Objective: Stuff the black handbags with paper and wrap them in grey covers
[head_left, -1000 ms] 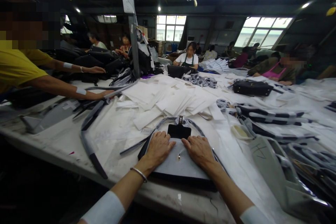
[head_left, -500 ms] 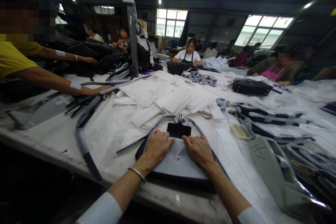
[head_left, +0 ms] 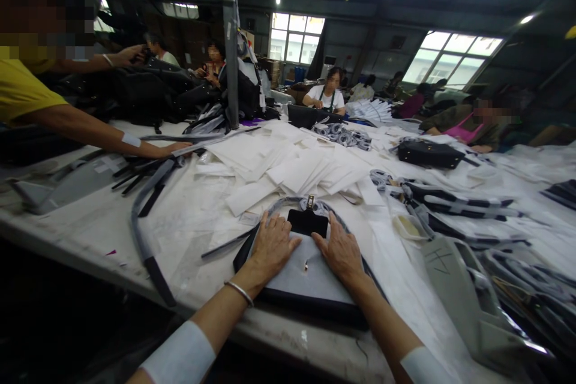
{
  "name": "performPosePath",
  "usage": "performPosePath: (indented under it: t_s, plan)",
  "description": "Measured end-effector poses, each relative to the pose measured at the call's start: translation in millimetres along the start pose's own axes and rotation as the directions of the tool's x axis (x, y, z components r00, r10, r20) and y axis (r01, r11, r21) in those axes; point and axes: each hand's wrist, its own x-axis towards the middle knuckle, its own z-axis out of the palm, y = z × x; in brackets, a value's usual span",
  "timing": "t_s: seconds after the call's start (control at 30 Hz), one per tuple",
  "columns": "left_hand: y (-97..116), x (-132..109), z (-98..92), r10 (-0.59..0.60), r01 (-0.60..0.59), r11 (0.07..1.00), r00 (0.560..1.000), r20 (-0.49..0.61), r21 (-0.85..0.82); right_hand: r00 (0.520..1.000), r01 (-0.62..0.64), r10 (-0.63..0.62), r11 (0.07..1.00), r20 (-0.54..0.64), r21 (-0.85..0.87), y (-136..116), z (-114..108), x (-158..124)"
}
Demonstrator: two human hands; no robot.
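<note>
A flat black bag with a pale grey cover (head_left: 309, 279) lies at the near edge of the long white table (head_left: 198, 222). My left hand (head_left: 271, 245) lies flat on the cover's left side, fingers stretched out. My right hand (head_left: 341, 251) lies flat on its right side, fingers also out. Between the hands a small metal fitting (head_left: 306, 264) sits on the cover. A black tab with a metal clasp (head_left: 308, 220) lies just beyond my fingertips, and a grey strap (head_left: 279, 208) loops around it.
A spread of white paper pieces (head_left: 288, 165) covers the table's middle. A person in a yellow shirt at the left reaches a hand (head_left: 173, 149) onto dark straps (head_left: 148, 192). Strap bundles (head_left: 454, 198) and grey bags (head_left: 472, 288) lie right. Other people sit across the table.
My hands have stayed flat on the cover, sliding slightly forward. The person at the left has raised their far arm up toward the black bags. The view tilted a little.
</note>
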Motion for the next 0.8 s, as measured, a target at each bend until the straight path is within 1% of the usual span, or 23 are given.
performPosePath:
  t_s: [0.07, 0.13, 0.2, 0.23, 0.3, 0.37, 0.43, 0.57, 0.7, 0.8]
  plan:
    - [1, -1, 1.7, 0.006, -0.006, 1.0, 1.0, -0.007, -0.004, 1.0, -0.018, 0.016, 0.986, 0.012, 0.168, 5, 0, 3]
    - [1, -2, 4.1, 0.006, -0.006, 1.0, 1.0, -0.01, -0.006, 0.999, -0.021, 0.012, 0.94, 0.03, 0.341, 9, -3, 5]
    - [1, -3, 7.2, 0.002, -0.002, 1.0, 1.0, -0.017, -0.008, 1.0, 0.025, -0.025, 0.887, -0.006, 0.461, 12, -6, 6]
    - [1, -3, 8.9, -0.003, 0.003, 1.0, 1.0, -0.022, -0.01, 0.998, 0.065, -0.054, 0.87, -0.037, 0.489, 13, -7, 5]
    - [0, -4, 12.2, -0.02, 0.019, 1.0, 0.999, -0.031, -0.014, 0.987, 0.159, -0.142, 0.858, -0.072, 0.487, 13, -9, 3]
    - [-1, -4, 15.3, -0.045, 0.044, 0.999, 0.998, -0.038, -0.021, 0.969, 0.243, -0.233, 0.864, -0.079, 0.442, 11, -10, -1]
    - [-3, -5, 17.8, -0.072, 0.07, 0.997, 0.996, -0.046, -0.031, 0.956, 0.292, -0.282, 0.871, -0.085, 0.394, 10, -10, -4]
    - [-7, -7, 21.1, -0.11, 0.105, 0.992, 0.991, -0.073, -0.062, 0.951, 0.304, -0.3, 0.879, -0.07, 0.367, 11, -7, -7]
    - [-10, -9, 23.4, -0.098, 0.089, 0.991, 0.991, -0.091, -0.097, 0.964, 0.255, -0.262, 0.88, -0.037, 0.4, 13, -6, -7]
    - [-10, -9, 24.3, -0.09, 0.079, 0.99, 0.992, -0.092, -0.116, 0.958, 0.28, -0.28, 0.877, -0.059, 0.39, 12, -9, -8]
